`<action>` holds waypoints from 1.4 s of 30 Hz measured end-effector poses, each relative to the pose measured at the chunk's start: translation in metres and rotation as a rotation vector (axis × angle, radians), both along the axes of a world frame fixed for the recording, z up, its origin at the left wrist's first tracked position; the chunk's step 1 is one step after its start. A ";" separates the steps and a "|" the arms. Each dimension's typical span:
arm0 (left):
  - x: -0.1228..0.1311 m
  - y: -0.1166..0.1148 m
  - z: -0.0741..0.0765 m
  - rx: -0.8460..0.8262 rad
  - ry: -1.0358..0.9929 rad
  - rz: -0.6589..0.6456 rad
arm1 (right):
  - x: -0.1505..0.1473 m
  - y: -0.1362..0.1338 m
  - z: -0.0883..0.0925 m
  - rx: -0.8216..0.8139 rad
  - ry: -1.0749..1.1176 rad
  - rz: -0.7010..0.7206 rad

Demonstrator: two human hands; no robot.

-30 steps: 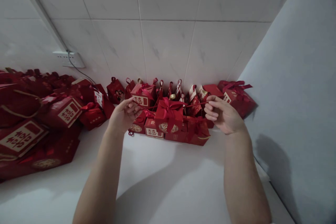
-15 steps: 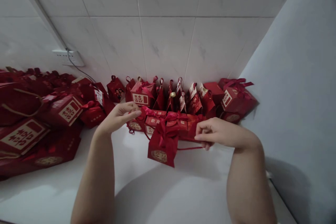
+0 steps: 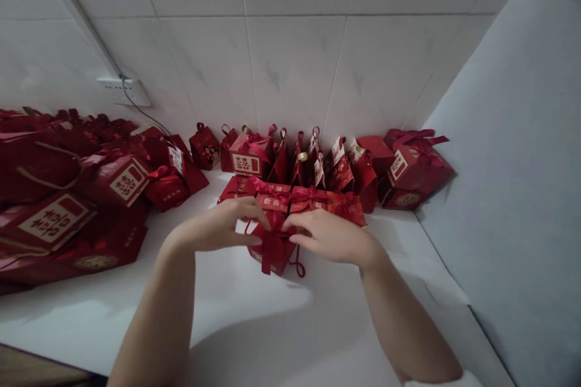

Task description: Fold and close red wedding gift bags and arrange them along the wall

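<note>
A small red gift box [image 3: 280, 261] stands on the white table in front of me, with a red ribbon bow [image 3: 272, 240] on top. My left hand [image 3: 224, 225] reaches it from the left, thumb and fingers curled in on the bow's left side. From the right, my right hand [image 3: 329, 234] has its thumb and fingertips on the other side of the bow. The fingertips partly cover the ribbon, so the exact grip is hard to see. A thin red cord [image 3: 297, 265] hangs in a loop at the box's right side.
Just behind stands a row of red boxes with bows [image 3: 313, 196]. Pointed red boxes with ribbon loops [image 3: 338, 168] line the tiled wall. Many red boxes and bags [image 3: 49, 217] are piled at left. A power strip [image 3: 123, 91] hangs on the wall; a pale panel [image 3: 512, 151] bounds the right.
Both hands have come inward from the cord's two ends to the bow. The cord, stretched out sideways before, now hangs loose. The box has turned and sits slightly nearer the row.
</note>
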State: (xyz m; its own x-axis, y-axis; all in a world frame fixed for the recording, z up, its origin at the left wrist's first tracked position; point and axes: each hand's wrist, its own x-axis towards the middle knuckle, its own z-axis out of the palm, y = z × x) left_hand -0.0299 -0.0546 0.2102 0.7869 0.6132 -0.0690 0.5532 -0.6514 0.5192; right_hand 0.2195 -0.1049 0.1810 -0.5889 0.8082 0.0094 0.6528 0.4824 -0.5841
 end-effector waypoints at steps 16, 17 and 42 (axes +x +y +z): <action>-0.013 -0.024 -0.071 0.145 -0.110 0.076 | -0.031 -0.008 -0.016 -0.228 -0.165 0.168; -0.014 -0.022 -0.072 0.149 -0.118 0.086 | -0.029 -0.008 -0.014 -0.233 -0.171 0.158; -0.007 -0.011 -0.097 -0.222 -0.567 0.206 | -0.003 0.008 -0.009 0.036 0.058 -0.052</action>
State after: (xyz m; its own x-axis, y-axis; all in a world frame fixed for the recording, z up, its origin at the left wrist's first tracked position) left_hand -0.0367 -0.0652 0.1137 0.6063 0.7744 0.1808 0.2554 -0.4050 0.8779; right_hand 0.2166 -0.0967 0.1720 -0.5434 0.8364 0.0717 0.6431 0.4697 -0.6048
